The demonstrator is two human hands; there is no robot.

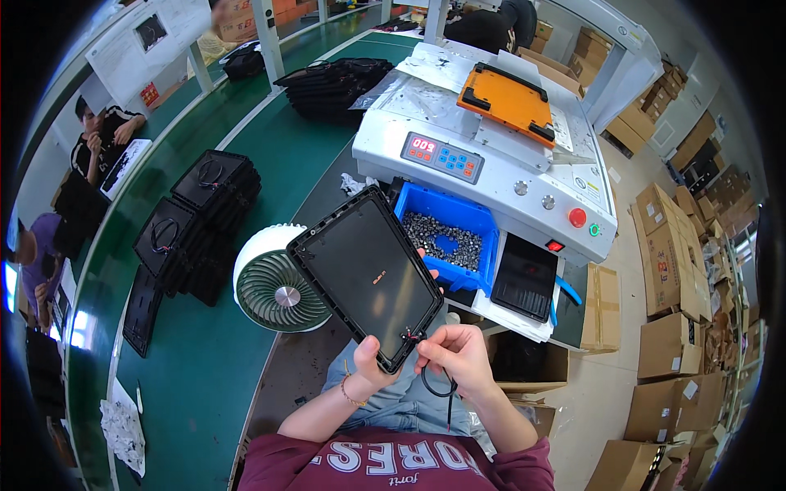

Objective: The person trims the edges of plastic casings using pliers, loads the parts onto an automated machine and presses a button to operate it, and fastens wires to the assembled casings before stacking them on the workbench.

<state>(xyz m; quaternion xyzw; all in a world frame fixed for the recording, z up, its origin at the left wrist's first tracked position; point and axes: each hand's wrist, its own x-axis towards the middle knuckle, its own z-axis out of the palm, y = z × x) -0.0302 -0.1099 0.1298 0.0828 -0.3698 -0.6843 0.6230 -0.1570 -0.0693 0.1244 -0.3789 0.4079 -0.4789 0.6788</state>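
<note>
A black rectangular plastic housing (pixel 372 266) with a raised rim lies tilted across my left hand (pixel 372 367). The thumb presses on its lower corner, and fingertips show past the right edge, so the palm is beneath it. At the bottom right corner, thin wires come out by a small hole. My right hand (pixel 460 356) pinches the black cable (pixel 450 391) close to that corner, and the rest of the cable hangs in a loop below the fingers. The exact point of the pinch is partly covered by the fingertips.
A blue bin (pixel 491 245) of small metal parts sits beyond the housing, below a white machine (pixel 491 176) with an orange plate (pixel 509 102). A white fan (pixel 278 278) stands left. Stacked black housings (pixel 176 221) rest on the green conveyor (pixel 213 376). Another black panel (pixel 526 277) lies right.
</note>
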